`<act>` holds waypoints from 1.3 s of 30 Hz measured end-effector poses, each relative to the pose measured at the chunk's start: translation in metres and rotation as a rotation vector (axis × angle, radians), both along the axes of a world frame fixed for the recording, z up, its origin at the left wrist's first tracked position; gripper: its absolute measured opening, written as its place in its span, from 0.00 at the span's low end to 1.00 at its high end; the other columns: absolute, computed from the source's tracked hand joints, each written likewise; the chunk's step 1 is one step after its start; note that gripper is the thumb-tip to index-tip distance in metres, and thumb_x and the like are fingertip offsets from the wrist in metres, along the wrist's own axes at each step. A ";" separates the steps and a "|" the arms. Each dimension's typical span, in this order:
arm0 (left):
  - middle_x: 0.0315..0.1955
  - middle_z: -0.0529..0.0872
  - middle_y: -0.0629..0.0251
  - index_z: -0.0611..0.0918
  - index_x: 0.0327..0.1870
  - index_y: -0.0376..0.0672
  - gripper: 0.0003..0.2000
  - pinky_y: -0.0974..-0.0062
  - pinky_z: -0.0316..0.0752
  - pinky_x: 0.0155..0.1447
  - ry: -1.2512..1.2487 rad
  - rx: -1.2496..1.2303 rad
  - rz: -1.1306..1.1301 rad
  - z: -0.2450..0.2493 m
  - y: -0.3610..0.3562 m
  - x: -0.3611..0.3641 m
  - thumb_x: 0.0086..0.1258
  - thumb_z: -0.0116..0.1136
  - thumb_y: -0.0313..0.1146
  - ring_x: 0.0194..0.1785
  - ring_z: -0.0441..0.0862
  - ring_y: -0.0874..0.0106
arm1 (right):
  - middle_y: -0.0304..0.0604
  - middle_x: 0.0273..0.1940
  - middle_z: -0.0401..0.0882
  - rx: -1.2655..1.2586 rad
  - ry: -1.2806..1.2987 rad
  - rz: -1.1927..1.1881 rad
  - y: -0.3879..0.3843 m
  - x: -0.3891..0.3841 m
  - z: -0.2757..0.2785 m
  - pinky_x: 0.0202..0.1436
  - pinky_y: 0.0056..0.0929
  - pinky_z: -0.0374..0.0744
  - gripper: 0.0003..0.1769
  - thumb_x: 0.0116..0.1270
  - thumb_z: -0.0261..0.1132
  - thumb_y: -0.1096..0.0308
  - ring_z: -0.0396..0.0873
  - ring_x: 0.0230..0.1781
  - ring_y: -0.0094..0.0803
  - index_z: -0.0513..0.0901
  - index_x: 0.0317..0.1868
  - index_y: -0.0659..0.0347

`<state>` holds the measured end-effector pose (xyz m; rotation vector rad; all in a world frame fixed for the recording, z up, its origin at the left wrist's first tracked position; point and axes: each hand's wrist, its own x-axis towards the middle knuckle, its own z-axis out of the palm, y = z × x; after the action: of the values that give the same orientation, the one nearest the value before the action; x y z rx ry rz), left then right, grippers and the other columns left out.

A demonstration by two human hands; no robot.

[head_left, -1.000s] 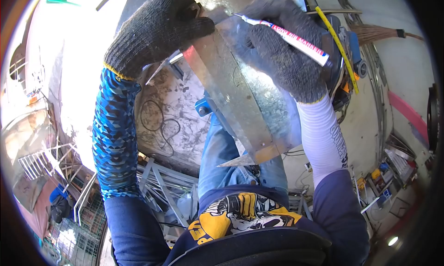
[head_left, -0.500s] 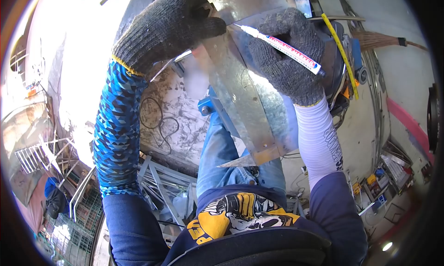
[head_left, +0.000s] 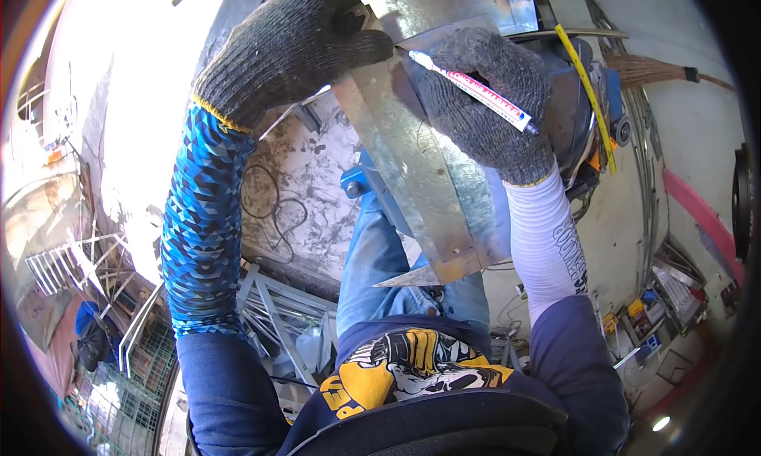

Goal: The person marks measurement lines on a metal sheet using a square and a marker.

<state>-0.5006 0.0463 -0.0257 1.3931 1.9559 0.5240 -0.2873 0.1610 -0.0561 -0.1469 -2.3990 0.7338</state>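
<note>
My right hand (head_left: 483, 99), in a dark grey knit glove, is closed around a white marker (head_left: 487, 95) with red and blue lettering. The marker's tip points up-left, close to my left thumb and the bent sheet metal piece (head_left: 404, 155). At the far end of that piece is my left hand (head_left: 301, 52), gloved likewise, with thumb and fingers closed on its edge; the exact grip is partly hidden. The shiny galvanized piece reaches back toward my lap and ends in a sharp point at the lower left.
Blue clamp-like metalwork (head_left: 355, 183) stands under the sheet. A yellow strip (head_left: 587, 99) and a broom (head_left: 650, 69) are to the right. Metal frames (head_left: 289, 321) lie at lower left, with a thin cable (head_left: 277, 210) on the floor. Tools (head_left: 638, 313) sit at lower right.
My right hand and the marker have moved slightly left, with the tip a little lower, nearer my left thumb. My left hand has barely moved.
</note>
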 end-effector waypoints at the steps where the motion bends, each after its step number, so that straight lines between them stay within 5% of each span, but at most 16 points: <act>1: 0.27 0.80 0.64 0.84 0.44 0.36 0.21 0.67 0.71 0.39 0.005 0.000 -0.017 0.000 0.000 -0.001 0.71 0.70 0.49 0.31 0.73 0.73 | 0.45 0.40 0.88 -0.013 0.031 0.024 0.002 -0.002 -0.006 0.45 0.41 0.88 0.14 0.60 0.75 0.68 0.89 0.40 0.45 0.87 0.46 0.59; 6: 0.27 0.80 0.64 0.84 0.44 0.37 0.21 0.67 0.71 0.38 0.066 -0.030 -0.058 0.001 0.001 -0.002 0.71 0.70 0.49 0.31 0.73 0.73 | 0.46 0.43 0.90 0.083 0.029 0.063 0.005 -0.001 -0.006 0.48 0.40 0.89 0.16 0.60 0.77 0.68 0.90 0.42 0.45 0.87 0.48 0.60; 8: 0.27 0.79 0.64 0.83 0.43 0.36 0.21 0.67 0.71 0.38 0.021 -0.015 -0.038 -0.002 0.000 -0.003 0.71 0.70 0.49 0.31 0.72 0.73 | 0.45 0.41 0.90 -0.099 0.053 0.053 0.003 -0.003 -0.007 0.46 0.40 0.89 0.14 0.60 0.76 0.69 0.90 0.40 0.45 0.88 0.46 0.59; 18: 0.28 0.80 0.63 0.82 0.45 0.35 0.21 0.67 0.73 0.40 0.020 -0.070 -0.010 0.003 0.002 0.001 0.71 0.70 0.48 0.33 0.74 0.73 | 0.45 0.41 0.90 -0.093 0.013 0.034 0.003 -0.004 0.003 0.43 0.38 0.88 0.10 0.61 0.74 0.71 0.90 0.38 0.45 0.85 0.42 0.59; 23: 0.28 0.78 0.65 0.82 0.45 0.36 0.20 0.68 0.72 0.39 0.038 -0.028 -0.014 0.001 0.001 0.001 0.72 0.70 0.47 0.32 0.72 0.74 | 0.45 0.38 0.89 -0.292 -0.075 0.014 0.001 -0.004 0.011 0.41 0.37 0.86 0.10 0.63 0.75 0.69 0.89 0.36 0.45 0.84 0.42 0.59; 29: 0.27 0.77 0.66 0.82 0.45 0.36 0.21 0.68 0.71 0.39 0.029 0.015 -0.033 -0.002 -0.001 -0.001 0.72 0.69 0.49 0.32 0.72 0.74 | 0.44 0.32 0.85 -0.262 0.121 -0.082 -0.002 -0.011 0.000 0.36 0.36 0.84 0.10 0.65 0.76 0.68 0.86 0.30 0.43 0.83 0.41 0.58; 39: 0.24 0.76 0.65 0.83 0.43 0.38 0.22 0.67 0.71 0.38 0.084 0.012 -0.012 -0.001 -0.001 0.000 0.70 0.71 0.51 0.30 0.72 0.73 | 0.45 0.33 0.86 -0.157 0.060 0.001 0.001 -0.010 0.000 0.37 0.36 0.84 0.09 0.62 0.76 0.68 0.87 0.32 0.43 0.85 0.40 0.59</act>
<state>-0.5007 0.0449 -0.0271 1.4549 2.0126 0.4797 -0.2970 0.1622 -0.0564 -0.1851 -2.2844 0.9138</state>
